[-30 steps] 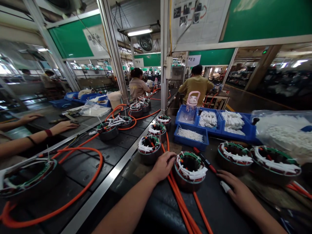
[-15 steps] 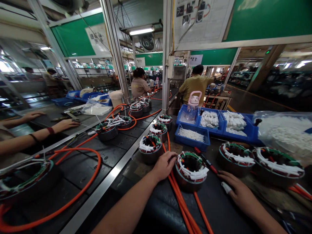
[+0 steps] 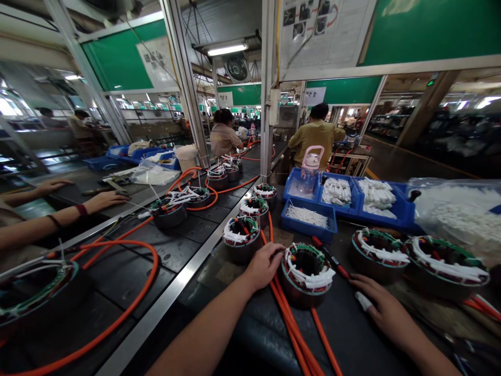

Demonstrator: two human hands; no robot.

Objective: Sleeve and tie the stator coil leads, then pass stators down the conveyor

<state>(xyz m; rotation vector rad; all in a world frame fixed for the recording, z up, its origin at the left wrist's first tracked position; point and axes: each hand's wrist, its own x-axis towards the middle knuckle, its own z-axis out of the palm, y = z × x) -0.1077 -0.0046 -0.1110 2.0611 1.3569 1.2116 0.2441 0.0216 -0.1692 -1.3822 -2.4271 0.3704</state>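
Note:
A motor stator [image 3: 307, 274] with white-sleeved windings and green and red wires stands upright on the dark bench between my hands. My left hand [image 3: 265, 265] rests at its left side, fingers loosely bent, fingertips close to or touching its rim; it grips nothing I can see. My right hand [image 3: 378, 302] lies palm down to the right, fingers extended, a white wrap on the thumb. Its fingertips are by the red handle of a slim black-and-red tool [image 3: 331, 257], whose kind I cannot make out. Orange cables [image 3: 285, 308] run between my left forearm and the stator.
More stators [image 3: 241, 239] stand behind my left hand, others [image 3: 379, 256] to the right. Blue bins [image 3: 309, 219] hold white sleeves and ties; a plastic bag [image 3: 457, 209] lies beside them. Left of a metal rail [image 3: 168, 308], a conveyor [image 3: 183, 245] carries cabled stators. A co-worker's hand [image 3: 107, 201] is beyond.
The stators and orange cables on the conveyor have shifted slightly left and towards me. A co-worker in the back has lowered an outstretched arm. My hands and the stator between them have stayed put.

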